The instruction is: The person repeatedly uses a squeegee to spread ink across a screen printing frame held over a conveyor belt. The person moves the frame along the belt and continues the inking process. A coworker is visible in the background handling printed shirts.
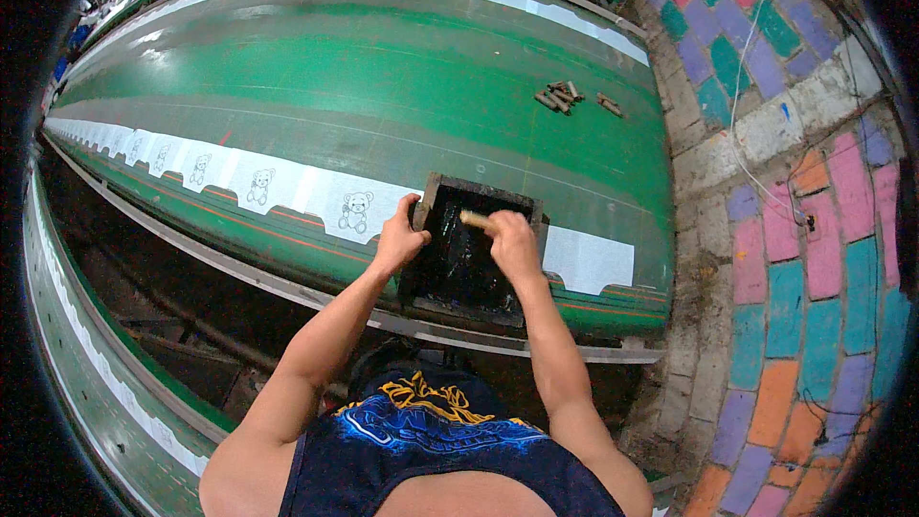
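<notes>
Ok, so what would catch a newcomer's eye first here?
The long green table fills the view, with a white strip of printed teddy bears running along its near edge. At the strip's right end, the left hand grips a dark printing frame, while the right hand holds a wooden handle inside it. Right of the table lies colourful brick paving.

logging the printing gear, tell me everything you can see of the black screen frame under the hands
The screen frame is a small rectangular frame, dark and ink-stained, with raised edges around a glossy black inner surface. It lies flat on the white fabric strip at the near edge of the long green table. The left hand grips its left edge. The right hand is over its middle, holding a pale wooden handle, seemingly a squeegee's, against the black surface.
</notes>
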The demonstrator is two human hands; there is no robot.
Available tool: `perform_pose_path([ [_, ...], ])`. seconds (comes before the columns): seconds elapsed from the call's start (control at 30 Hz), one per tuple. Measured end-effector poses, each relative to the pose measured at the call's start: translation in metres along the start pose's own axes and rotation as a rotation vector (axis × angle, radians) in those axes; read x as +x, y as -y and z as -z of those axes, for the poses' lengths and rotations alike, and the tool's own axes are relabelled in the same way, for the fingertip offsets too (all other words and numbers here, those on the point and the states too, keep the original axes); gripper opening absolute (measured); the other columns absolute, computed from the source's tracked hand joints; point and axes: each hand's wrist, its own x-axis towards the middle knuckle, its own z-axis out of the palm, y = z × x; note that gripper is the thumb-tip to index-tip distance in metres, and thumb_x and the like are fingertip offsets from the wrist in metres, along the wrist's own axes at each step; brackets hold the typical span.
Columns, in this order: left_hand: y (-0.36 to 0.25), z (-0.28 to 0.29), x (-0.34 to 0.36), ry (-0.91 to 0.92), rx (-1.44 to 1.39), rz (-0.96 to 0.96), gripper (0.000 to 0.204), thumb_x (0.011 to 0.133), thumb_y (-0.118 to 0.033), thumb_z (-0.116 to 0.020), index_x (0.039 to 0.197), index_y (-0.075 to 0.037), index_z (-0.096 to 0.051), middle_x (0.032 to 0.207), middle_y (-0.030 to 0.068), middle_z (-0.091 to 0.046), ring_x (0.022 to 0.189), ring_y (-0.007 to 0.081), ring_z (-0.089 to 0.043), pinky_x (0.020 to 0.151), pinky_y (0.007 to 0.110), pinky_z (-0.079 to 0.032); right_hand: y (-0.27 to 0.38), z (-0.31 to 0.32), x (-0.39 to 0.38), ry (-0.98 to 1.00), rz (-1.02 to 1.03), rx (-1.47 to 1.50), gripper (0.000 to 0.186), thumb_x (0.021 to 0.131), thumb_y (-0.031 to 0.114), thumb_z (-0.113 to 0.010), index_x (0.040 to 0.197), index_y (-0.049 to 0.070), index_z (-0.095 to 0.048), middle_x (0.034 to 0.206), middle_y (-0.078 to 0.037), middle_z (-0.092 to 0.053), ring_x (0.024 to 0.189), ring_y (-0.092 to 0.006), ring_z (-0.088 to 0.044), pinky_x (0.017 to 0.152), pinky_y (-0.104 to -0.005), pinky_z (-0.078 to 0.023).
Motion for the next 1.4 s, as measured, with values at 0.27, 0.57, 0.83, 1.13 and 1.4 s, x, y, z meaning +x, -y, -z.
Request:
perform_pose_path([
  [0.27,0.01,-0.003,0.002,0.014,0.014,0.052,0.077,0.07,-0.01,-0.073,0.141,-0.014,-0.043,0.114,0.0264,-0.069,0.107,0.0443,-0.066,0.093,0.045,-0.052,0.05,-0.007,-0.128,0.125,0.081,-0.048,0.036,0.079,-0.002,-0.06,0.114,-0.003,-0.064,0.115,-0.019,-0.066,0.114,-0.0377,-0.06,0.102,-0.0443,-0.049],
  [0.57,0.019,-0.004,0.003,-0.012,0.026,-0.003,0.078,0.07,-0.009,-0.073,0.142,-0.014,-0.043,0.114,0.025,-0.069,0.107,0.0425,-0.067,0.094,0.045,-0.052,0.017,0.012,-0.137,-0.319,-0.336,0.048,0.045,0.086,0.027,-0.077,0.117,-0.004,-0.066,0.114,-0.022,-0.066,0.109,-0.0377,-0.063,0.096,-0.0439,-0.05],
  [0.83,0.014,-0.015,0.009,-0.038,-0.172,-0.044,0.075,0.066,0.0,-0.069,0.137,-0.01,-0.048,0.121,0.0185,-0.066,0.109,0.0308,-0.065,0.095,0.038,-0.051,-0.038,-0.024,-0.157,-0.231,-0.71,0.329,0.044,0.09,0.033,-0.073,0.109,-0.007,-0.068,0.101,-0.02,-0.065,0.097,-0.0339,-0.063,0.086,-0.0426,-0.05],
  [1.13,-0.094,-0.109,0.038,-0.074,-0.353,-0.163,0.075,0.063,0.002,-0.071,0.134,-0.007,-0.05,0.112,0.0142,-0.067,0.103,0.0267,-0.064,0.091,0.035,-0.05,-0.109,0.127,-0.116,-0.315,-0.549,0.273,0.04,0.091,0.031,-0.072,0.105,-0.007,-0.068,0.094,-0.015,-0.064,0.084,-0.0258,-0.063,0.075,-0.0364,-0.049],
  [1.4,-0.178,-0.183,0.027,-0.068,-0.401,-0.126,0.078,0.065,0.01,-0.067,0.139,-0.005,-0.047,0.119,0.0114,-0.063,0.1,0.0224,-0.06,0.087,0.033,-0.051,-0.186,0.211,-0.115,-0.326,-0.449,0.275,0.048,0.093,0.036,-0.07,0.107,-0.01,-0.067,0.098,-0.017,-0.064,0.085,-0.027,-0.063,0.077,-0.0364,-0.05],
])
